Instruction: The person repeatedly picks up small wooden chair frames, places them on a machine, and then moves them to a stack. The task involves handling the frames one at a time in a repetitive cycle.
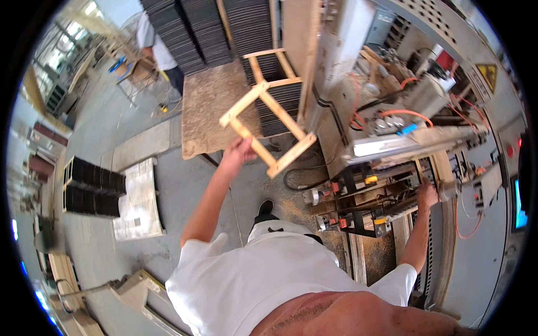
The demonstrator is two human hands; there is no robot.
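Note:
My left hand [240,150] is closed round one bar of a light wooden frame [286,114], holding it tilted in the air in front of me. A smaller set of light wooden bars [272,67] shows just beyond it, against the dark stacks; whether the two are joined I cannot tell. On the right, my right hand [427,194] reaches into a machine [370,193] with metal rails and clamps. Its fingers are curled beside some pale wooden strips [424,168], and what they grip is hidden.
Beyond the held frame stand a brown board-topped table [210,106] and tall stacks of dark slatted panels [216,33]. A black stack [92,187] and a pale sheet [140,201] are at left. Sawdust and a cable [294,182] lie by the machine. A person [159,50] stands far off.

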